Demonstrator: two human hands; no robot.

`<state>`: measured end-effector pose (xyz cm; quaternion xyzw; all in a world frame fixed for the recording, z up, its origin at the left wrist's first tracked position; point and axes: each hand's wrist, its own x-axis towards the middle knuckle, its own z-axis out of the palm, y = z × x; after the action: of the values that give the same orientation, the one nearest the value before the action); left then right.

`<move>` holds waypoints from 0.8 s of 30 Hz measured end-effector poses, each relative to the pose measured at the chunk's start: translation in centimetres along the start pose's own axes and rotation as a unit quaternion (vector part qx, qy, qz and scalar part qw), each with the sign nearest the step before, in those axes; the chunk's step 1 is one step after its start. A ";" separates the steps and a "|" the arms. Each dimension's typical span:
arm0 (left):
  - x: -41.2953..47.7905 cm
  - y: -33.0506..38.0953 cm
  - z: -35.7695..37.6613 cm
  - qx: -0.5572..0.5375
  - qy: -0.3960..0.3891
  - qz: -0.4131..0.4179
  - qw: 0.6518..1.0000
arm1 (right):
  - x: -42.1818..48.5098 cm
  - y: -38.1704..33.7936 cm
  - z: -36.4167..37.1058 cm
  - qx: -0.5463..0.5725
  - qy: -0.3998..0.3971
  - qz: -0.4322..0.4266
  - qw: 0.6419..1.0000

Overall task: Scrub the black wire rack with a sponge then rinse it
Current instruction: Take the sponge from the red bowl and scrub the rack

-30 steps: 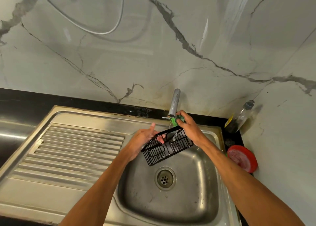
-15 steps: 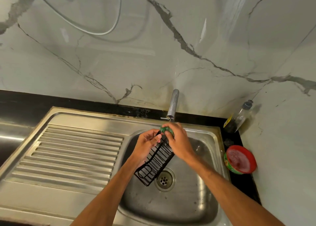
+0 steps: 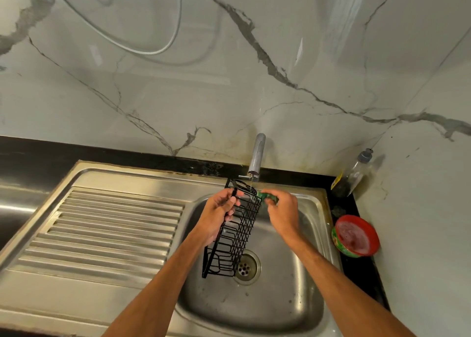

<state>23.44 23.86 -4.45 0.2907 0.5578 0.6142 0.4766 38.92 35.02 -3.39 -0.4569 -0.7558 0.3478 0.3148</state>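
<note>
A black wire rack [image 3: 235, 234] stands almost on end over the steel sink bowl [image 3: 293, 285], its lower end near the drain [image 3: 246, 267]. My left hand [image 3: 219, 213] grips the rack's upper left rim. My right hand [image 3: 283, 209] pinches a green sponge [image 3: 267, 196] against the rack's upper right edge. The chrome tap [image 3: 256, 158] stands just above the rack's top; a thin stream of water runs from it.
A ribbed steel drainboard [image 3: 107, 229] lies to the left of the bowl. On the black counter at the right sit a red-rimmed tub of soap [image 3: 355, 236] and a clear bottle [image 3: 353, 176] in the corner. A marble wall rises behind.
The rack has turned from lying flat to nearly upright, with its lower end dropped towards the drain. My right hand with the sponge moved from the rack's top to its right edge.
</note>
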 end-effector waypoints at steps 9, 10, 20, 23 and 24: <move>0.2 1.3 0.9 -0.057 0.004 -0.008 0.998 | 0.7 -2.1 -0.3 0.080 0.028 0.005 0.996; 0.2 1.4 1.1 -0.064 0.001 -0.009 0.998 | 0.7 -2.5 -0.1 0.078 0.023 -0.009 0.997; 0.6 2.1 1.1 -0.123 0.043 -0.079 0.988 | -0.8 -0.4 -0.3 -0.038 0.013 -0.081 0.996; 1.0 2.4 0.9 -0.179 0.049 -0.099 0.978 | -1.9 -2.7 1.6 -0.071 -0.012 -0.174 0.982; 1.1 2.5 0.9 -0.191 0.049 -0.110 0.974 | -2.3 -2.6 1.9 -0.085 -0.025 -0.200 0.976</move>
<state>23.14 25.41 -2.06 0.1007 0.4815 0.6670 0.5596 37.03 31.59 -2.69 -0.3126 -0.8662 0.2237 0.3192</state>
